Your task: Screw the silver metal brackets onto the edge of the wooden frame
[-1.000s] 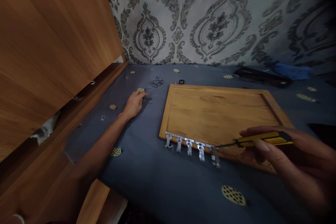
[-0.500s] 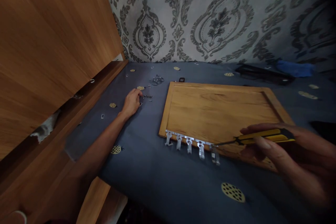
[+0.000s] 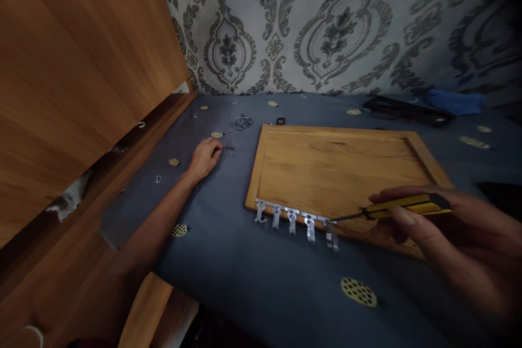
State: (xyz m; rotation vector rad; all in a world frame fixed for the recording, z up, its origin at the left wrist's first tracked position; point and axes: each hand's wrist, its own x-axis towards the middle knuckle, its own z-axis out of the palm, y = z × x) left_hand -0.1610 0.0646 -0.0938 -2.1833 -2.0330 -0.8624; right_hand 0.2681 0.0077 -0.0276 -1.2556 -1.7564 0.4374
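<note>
My right hand (image 3: 432, 234) grips a yellow-and-black screwdriver (image 3: 403, 207). Its tip meets the rightmost metal hinge (image 3: 331, 236) at the near edge of a framed wooden panel (image 3: 310, 168), which lies flat and looks like a cabinet door. Several similar hinges (image 3: 292, 220) line that edge to the left, their arms hanging over it. My left hand (image 3: 206, 159) rests on the cloth left of the panel, thumb and fingers drawn together beside a few small screws (image 3: 230, 148). Whatever its fingertips hold is too small to make out.
Blue-grey cloth (image 3: 232, 277) with pineapple prints covers the surface. Behind the screws lies a small clear, crumpled item (image 3: 243, 122). A black case (image 3: 408, 111) and a blue cloth (image 3: 457, 102) are at the back right. A wooden cabinet (image 3: 89, 65) stands at left.
The view has shifted slightly. My left fingertips have closed in a little at the screws. The screwdriver stays at the rightmost hinge.
</note>
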